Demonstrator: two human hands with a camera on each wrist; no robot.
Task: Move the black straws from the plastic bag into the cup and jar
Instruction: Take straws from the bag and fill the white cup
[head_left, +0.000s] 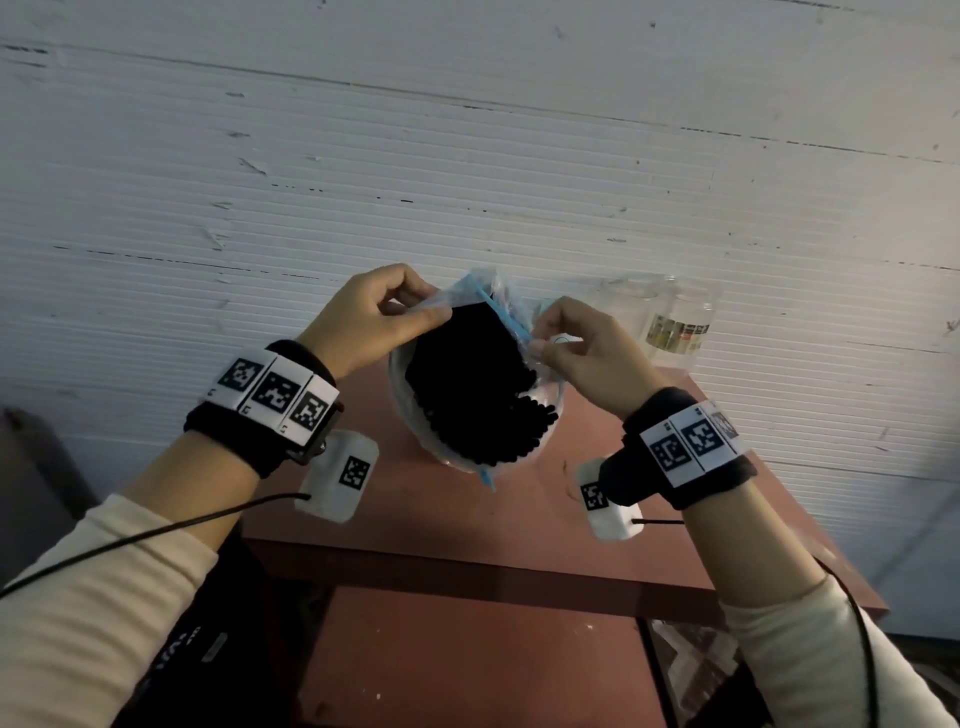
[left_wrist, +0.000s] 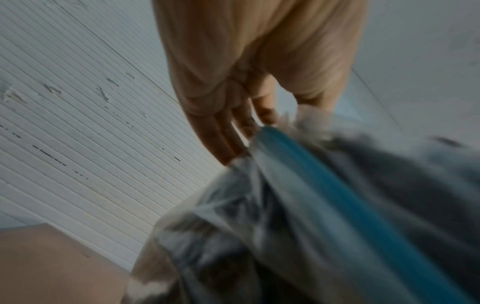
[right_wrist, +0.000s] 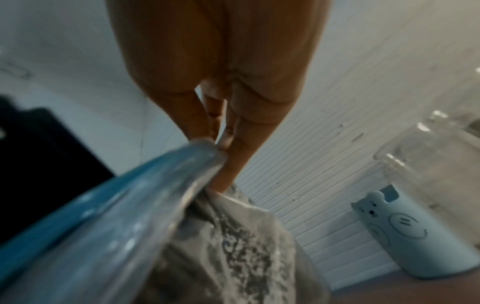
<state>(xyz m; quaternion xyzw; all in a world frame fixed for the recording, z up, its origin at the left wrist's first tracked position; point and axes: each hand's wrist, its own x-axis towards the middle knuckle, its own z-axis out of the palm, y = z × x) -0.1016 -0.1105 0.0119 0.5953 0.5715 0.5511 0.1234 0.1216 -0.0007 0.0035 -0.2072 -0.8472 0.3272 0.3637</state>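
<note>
A clear plastic bag (head_left: 410, 415) with a blue zip strip (head_left: 501, 306) hangs above the red-brown table (head_left: 467, 525), its mouth pulled open toward me. It is packed with black straws (head_left: 467, 384). My left hand (head_left: 421, 306) pinches the bag's left lip, and in the left wrist view its fingers (left_wrist: 233, 133) sit at the strip (left_wrist: 324, 185). My right hand (head_left: 537, 345) pinches the right lip (right_wrist: 207, 156). A pale blue cup with a bear face (right_wrist: 405, 236) stands behind the bag, next to a clear glass jar (head_left: 680, 322).
A second clear glass container (head_left: 628, 301) stands beside the labelled jar, against the white ribbed wall (head_left: 467, 156). The table has a lower shelf (head_left: 467, 649). A dark shape (right_wrist: 39, 164) fills the left of the right wrist view.
</note>
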